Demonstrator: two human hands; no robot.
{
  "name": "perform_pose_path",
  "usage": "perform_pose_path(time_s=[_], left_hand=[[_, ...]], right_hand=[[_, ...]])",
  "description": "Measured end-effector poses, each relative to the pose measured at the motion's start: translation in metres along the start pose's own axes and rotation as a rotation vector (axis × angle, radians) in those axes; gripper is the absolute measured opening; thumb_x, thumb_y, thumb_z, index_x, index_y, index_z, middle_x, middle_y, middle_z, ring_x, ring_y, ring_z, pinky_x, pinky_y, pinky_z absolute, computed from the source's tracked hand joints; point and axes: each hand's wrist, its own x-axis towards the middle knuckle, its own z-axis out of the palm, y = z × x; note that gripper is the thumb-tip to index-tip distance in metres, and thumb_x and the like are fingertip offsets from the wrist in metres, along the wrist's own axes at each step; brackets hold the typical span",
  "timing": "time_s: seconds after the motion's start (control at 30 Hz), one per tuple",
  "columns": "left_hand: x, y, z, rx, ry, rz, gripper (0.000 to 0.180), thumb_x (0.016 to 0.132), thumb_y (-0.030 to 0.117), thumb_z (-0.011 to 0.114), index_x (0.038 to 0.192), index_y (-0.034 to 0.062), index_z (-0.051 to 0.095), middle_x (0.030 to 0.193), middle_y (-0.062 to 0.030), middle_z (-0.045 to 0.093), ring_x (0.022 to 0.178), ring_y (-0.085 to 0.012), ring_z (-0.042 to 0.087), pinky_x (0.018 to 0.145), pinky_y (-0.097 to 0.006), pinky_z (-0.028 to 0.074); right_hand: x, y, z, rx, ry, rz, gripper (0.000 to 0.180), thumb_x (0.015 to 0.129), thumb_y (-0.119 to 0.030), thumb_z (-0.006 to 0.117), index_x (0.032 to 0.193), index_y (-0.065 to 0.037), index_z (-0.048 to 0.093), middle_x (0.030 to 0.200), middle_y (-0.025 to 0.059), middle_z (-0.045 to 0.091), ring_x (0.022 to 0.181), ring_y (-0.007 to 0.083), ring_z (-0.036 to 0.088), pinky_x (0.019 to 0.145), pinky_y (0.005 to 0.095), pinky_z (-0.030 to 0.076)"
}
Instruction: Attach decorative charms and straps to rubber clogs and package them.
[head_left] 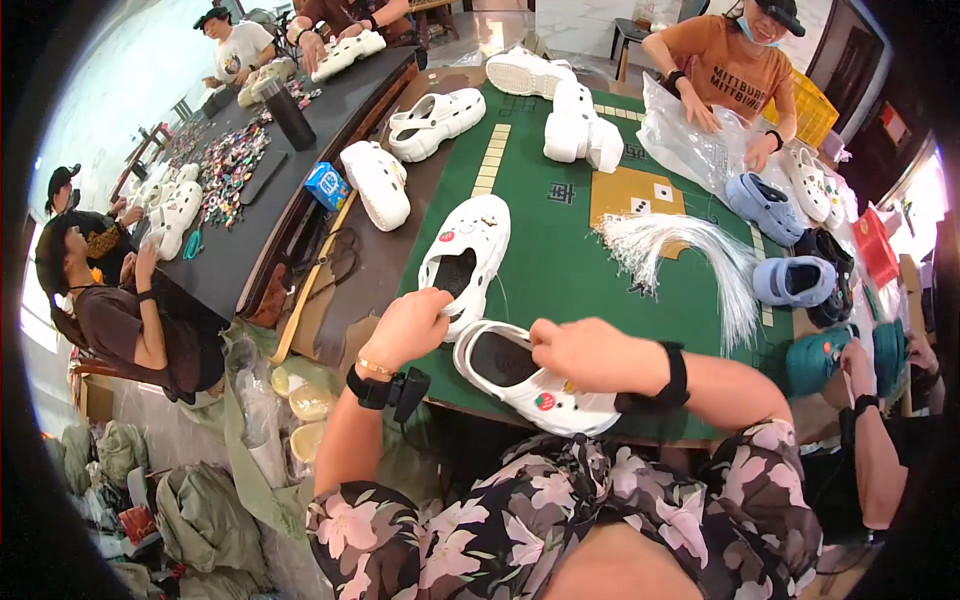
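Two white clogs with small coloured charms lie in front of me at the near edge of the green table mat. My left hand [405, 328] is closed at the heel side of the upper clog [478, 228], its fingertips on the rim. Over the lower clog [570, 408], my right hand [605, 355] has its fingers closed beside the opening; whatever they pinch is hidden. This clog lies with its heel toward the upper one and a strawberry charm on its front. A thin clear strand shows beside the upper clog.
A bundle of white plastic strands [690, 255] lies on the green mat [545, 265], near a brown cardboard piece [615, 190]. White clogs [375, 185] stand beyond; blue clogs [795, 280] sit at right. Across the table a co-worker handles a clear plastic bag [690, 135]. Another person's hand is at right.
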Motion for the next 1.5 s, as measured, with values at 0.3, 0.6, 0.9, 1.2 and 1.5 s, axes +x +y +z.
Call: perform_pose_path(time_s=[0.3,0.6,0.9,1.2,1.5], left_hand=[[-0.031,0.024,-0.010,-0.159,-0.137,-0.009,0.018,0.077,0.009,0.061,0.093,0.0003,0.064,0.086,-0.0211,0.064,0.083,-0.0406,0.062,0.071,-0.047,0.050],[-0.038,0.034,0.026,-0.149,0.120,-0.083,0.038,0.080,0.013,0.070,0.116,0.0072,0.061,0.093,-0.0141,0.066,0.070,-0.0284,0.064,0.065,-0.038,0.050],[-0.038,0.051,0.030,-0.266,0.222,-0.224,0.044,0.079,0.011,0.071,0.121,0.0089,0.056,0.086,-0.0125,0.065,0.062,-0.0259,0.062,0.059,-0.037,0.050],[-0.016,0.098,0.042,-0.227,0.093,0.067,0.059,0.078,0.019,0.073,0.133,0.0132,0.051,0.091,-0.0131,0.065,0.070,-0.0300,0.064,0.062,-0.040,0.051],[0.016,0.108,0.037,0.020,-0.103,0.180,0.034,0.082,0.031,0.071,0.110,0.0132,0.064,0.073,-0.0119,0.066,0.066,-0.0316,0.066,0.058,-0.042,0.052]], right_hand=[[0.019,0.022,-0.050,-0.396,0.194,-0.152,0.009,0.072,-0.016,0.063,0.075,-0.008,0.067,0.119,0.0100,0.058,0.093,0.0221,0.058,0.077,0.0356,0.047],[0.000,0.038,0.007,0.081,0.521,0.270,0.053,0.074,-0.019,0.079,0.119,-0.006,0.055,0.126,0.0184,0.052,0.113,0.0370,0.052,0.095,0.0428,0.045],[-0.049,0.027,0.049,0.212,0.377,0.326,0.041,0.074,-0.032,0.078,0.097,-0.005,0.057,0.094,0.0123,0.057,0.093,0.0330,0.054,0.084,0.0427,0.041],[-0.041,0.017,0.026,0.031,0.407,0.185,0.034,0.076,-0.038,0.075,0.088,-0.010,0.058,0.074,0.0045,0.059,0.076,0.0244,0.061,0.079,0.0380,0.040],[-0.038,0.033,0.026,0.285,0.555,0.095,0.037,0.079,-0.043,0.071,0.095,-0.010,0.063,0.083,0.0072,0.064,0.084,0.0269,0.062,0.081,0.0399,0.042]])
